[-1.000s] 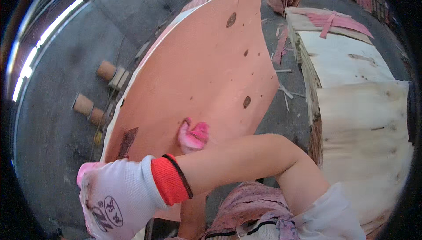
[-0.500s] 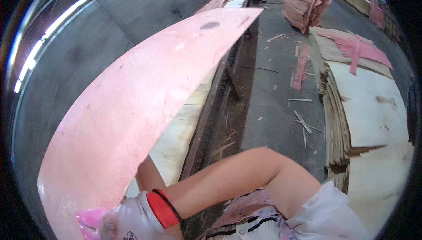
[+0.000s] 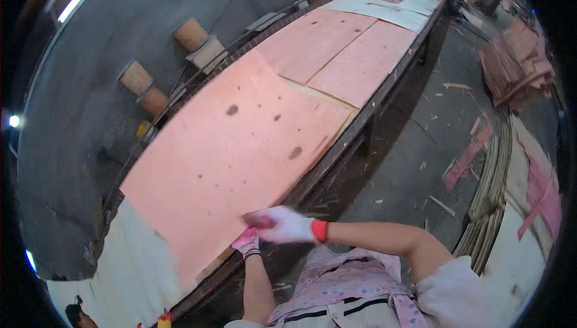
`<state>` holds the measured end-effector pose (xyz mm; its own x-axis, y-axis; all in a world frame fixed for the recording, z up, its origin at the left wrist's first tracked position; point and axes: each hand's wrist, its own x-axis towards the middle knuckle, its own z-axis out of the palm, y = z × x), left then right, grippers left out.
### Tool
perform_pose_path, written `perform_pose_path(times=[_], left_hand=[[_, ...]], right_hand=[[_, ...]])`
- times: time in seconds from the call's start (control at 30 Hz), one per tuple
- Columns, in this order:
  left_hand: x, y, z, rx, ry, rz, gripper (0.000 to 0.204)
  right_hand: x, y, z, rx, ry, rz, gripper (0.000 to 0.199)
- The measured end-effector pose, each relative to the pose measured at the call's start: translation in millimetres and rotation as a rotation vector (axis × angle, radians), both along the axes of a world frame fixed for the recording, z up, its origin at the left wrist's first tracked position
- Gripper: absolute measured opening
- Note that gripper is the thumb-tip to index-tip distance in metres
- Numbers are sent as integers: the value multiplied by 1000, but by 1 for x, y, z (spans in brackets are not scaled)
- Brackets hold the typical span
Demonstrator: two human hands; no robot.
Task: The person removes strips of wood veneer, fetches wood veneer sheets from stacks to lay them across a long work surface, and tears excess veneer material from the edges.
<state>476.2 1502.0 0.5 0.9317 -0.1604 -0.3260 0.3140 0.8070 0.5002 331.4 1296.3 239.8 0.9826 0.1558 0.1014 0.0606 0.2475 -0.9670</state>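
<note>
A large pink veneer sheet (image 3: 240, 148) with dark knot spots lies along the long workbench, over a pale veneer layer (image 3: 135, 268). At its near right edge my left hand (image 3: 246, 242), in a white glove with a pink palm, closes on the border. Just above it is my right hand (image 3: 279, 224), gloved in white and pink with a red cuff, reaching across the sheet's edge. Motion smears its fingers, so whether they grip is unclear. Beyond the large sheet, more pink sheets (image 3: 360, 60) and pale strips (image 3: 384, 11) cover the bench.
A dark rail (image 3: 336, 163) borders the bench. To the right stand a veneer stack (image 3: 490, 208) and a reddish bundle (image 3: 518, 66); scraps (image 3: 469, 157) litter the floor. At lower left, another person's head (image 3: 78, 316) and coloured glove (image 3: 164, 319) show. Spools (image 3: 135, 78) stand by the wall.
The raised pink sheet has come down flat onto the bench. My right hand has moved away from the sheet's near end to its right edge. The view has turned.
</note>
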Motion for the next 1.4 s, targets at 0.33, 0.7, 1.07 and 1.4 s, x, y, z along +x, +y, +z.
perform_pose_path(times=[0.33,0.7,1.07,1.4], left_hand=[[-8,23,-88,-13,465,120,51],[-22,60,-96,165,408,-19,32],[-34,5,-48,71,456,222,50],[54,-102,-45,202,546,400,52]], right_hand=[[38,-225,-207,226,634,-759,38],[198,-349,-278,566,1077,-660,13],[254,-288,-45,40,494,-597,12],[330,-361,-3,120,286,-778,31]])
